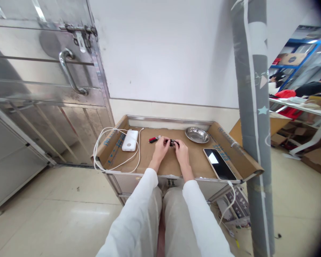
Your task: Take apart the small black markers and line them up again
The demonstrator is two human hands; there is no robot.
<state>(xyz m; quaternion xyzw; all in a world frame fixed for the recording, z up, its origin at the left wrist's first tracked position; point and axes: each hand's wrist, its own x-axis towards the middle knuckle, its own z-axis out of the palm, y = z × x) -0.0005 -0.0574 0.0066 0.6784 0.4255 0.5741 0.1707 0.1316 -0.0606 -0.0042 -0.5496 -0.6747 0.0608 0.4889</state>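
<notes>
Over the middle of the cardboard-covered table (149, 157), both hands meet around a small black object (172, 143). My left hand (162, 146) pinches its left end, and my right hand (180, 147) has its fingers closed on the right end. What the object is cannot be made out. Just left of my left hand lies a red and black tool (153, 139), its far end close to the fingers. A round metal dish (197, 135) rests behind and to the right of my right hand.
A white power bank (130, 140) with a looped white cable (139, 150) lies on the left. At the front right is a phone (219, 164) with a cable. A wrapped grey pole (254, 107) stands right of the table; people work beyond it.
</notes>
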